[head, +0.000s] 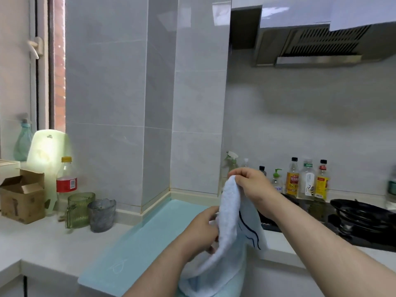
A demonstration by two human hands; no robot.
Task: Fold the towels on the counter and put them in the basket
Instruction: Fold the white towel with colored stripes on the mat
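towels: 1 (232, 221) | hands: 2 (199, 230) | cups: 2 (79, 209) | cardboard boxes: 1 (22, 196) | mats: 1 (137, 249)

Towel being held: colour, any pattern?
Light blue towel with dark navy wavy lines; head view.

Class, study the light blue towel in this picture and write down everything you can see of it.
The light blue towel looks like soft terry cloth, with thin dark wavy lines on its right-hand part. It is unfolded and bunched, hanging lifted above the pale blue mat on the counter. The right hand pinches its top edge; the left hand grips it lower down on its left side. Its lower end sags to the bottom of the picture, where its contact with the mat cannot be judged.
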